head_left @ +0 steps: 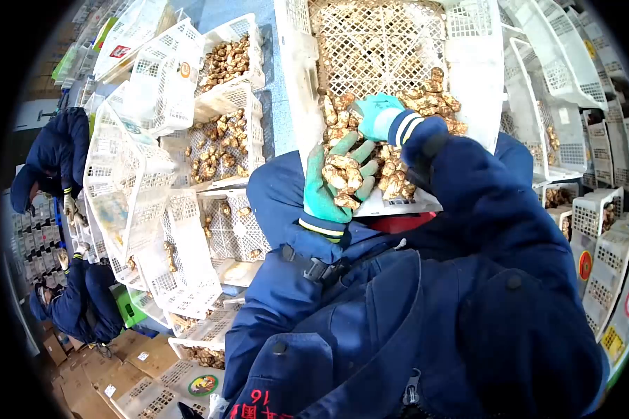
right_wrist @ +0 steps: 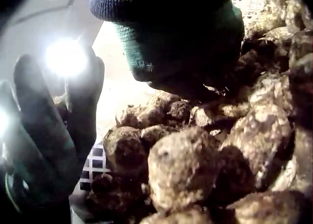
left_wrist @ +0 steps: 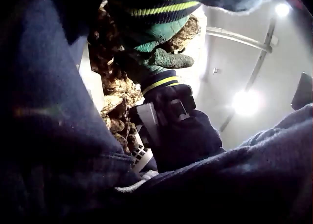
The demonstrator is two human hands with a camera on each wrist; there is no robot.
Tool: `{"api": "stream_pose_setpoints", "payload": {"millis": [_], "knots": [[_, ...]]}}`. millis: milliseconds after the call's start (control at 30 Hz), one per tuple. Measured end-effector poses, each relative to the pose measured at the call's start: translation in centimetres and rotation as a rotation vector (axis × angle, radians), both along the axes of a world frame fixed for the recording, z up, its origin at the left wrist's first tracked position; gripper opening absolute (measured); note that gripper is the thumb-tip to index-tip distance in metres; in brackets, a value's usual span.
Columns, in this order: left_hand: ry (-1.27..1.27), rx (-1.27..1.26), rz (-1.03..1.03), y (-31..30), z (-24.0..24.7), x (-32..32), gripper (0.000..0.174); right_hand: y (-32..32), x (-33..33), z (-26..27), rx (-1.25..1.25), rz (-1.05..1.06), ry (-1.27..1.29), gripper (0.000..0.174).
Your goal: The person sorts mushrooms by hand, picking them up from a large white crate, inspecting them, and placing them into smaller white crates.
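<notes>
Knobby brown-and-cream tubers (right_wrist: 183, 168) lie heaped at the near end of a white plastic crate (head_left: 468, 66) on the person's lap. My left hand (head_left: 318, 185), in a green glove, is palm up at the crate's near left corner. Its fingers curl round a few tubers (head_left: 342, 172); one tuber (left_wrist: 183, 35) also shows beside that glove in the left wrist view. My right hand (head_left: 381, 116), gloved too, reaches down among the tubers just beyond the left hand. Its fingertips are hidden below the glove, so I cannot tell whether they grip a tuber.
Crates (head_left: 227, 140) with more tubers stand in a row to the left, and stacked crates (head_left: 601, 223) line the right side. Two other people in dark blue (head_left: 52, 150) work at the far left. Flattened cardboard (head_left: 94, 370) covers the floor at lower left.
</notes>
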State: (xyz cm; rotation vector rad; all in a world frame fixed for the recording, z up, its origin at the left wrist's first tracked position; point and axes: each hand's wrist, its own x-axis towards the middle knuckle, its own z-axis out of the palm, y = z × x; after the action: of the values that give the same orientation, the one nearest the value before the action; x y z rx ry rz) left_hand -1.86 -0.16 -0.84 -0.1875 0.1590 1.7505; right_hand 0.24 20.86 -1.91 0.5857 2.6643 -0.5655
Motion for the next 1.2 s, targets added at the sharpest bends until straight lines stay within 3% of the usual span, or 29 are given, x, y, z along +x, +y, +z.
{"api": "stream_pose_setpoints", "payload": {"millis": [100,133,200,267,333,500,633,867,1000,1133,1200], "knots": [[-0.013,-0.015,0.007,0.0,-0.1,0.0,0.064,0.9,-1.1,1.4,-0.062,0.099,-0.085,0.039],[-0.008,-0.008,0.003,0.0,-0.1,-0.1,0.064,0.9,-1.1,0.9,-0.047,-0.002,-0.129,0.041],[0.006,0.007,-0.001,-0.1,-0.5,-0.2,0.065,-0.1,-0.6,-0.3,0.033,-0.037,0.002,0.041],[0.011,0.009,0.016,0.0,-0.8,-0.1,0.065,-0.7,-0.8,-1.3,0.099,0.057,-0.077,0.045],[0.001,-0.008,0.032,0.1,-0.7,-0.1,0.064,-1.1,-0.2,-1.5,0.111,0.046,0.001,0.046],[0.063,-0.020,0.061,-0.2,0.4,-0.1,0.066,-0.9,-1.4,-1.0,0.080,-0.159,-0.097,0.050],[0.156,-0.042,0.204,-1.0,2.1,-0.7,0.067,0.8,-0.5,-0.7,-0.163,-0.098,-0.065,0.054],[0.175,-0.004,0.230,-1.5,2.0,-1.7,0.067,-0.8,-0.9,-0.9,0.053,-0.070,-0.098,0.041],[0.185,-0.026,0.225,-1.5,1.8,-1.8,0.068,-1.0,0.4,-0.6,-0.008,-0.111,0.002,0.045],[0.153,-0.033,0.240,-1.7,2.6,-1.8,0.067,0.1,-0.5,-1.8,-0.062,-0.211,-0.117,0.051],[0.208,-0.089,0.297,-1.9,2.8,-2.0,0.066,0.6,0.7,-1.0,-0.211,-0.297,0.042,0.050]]}}
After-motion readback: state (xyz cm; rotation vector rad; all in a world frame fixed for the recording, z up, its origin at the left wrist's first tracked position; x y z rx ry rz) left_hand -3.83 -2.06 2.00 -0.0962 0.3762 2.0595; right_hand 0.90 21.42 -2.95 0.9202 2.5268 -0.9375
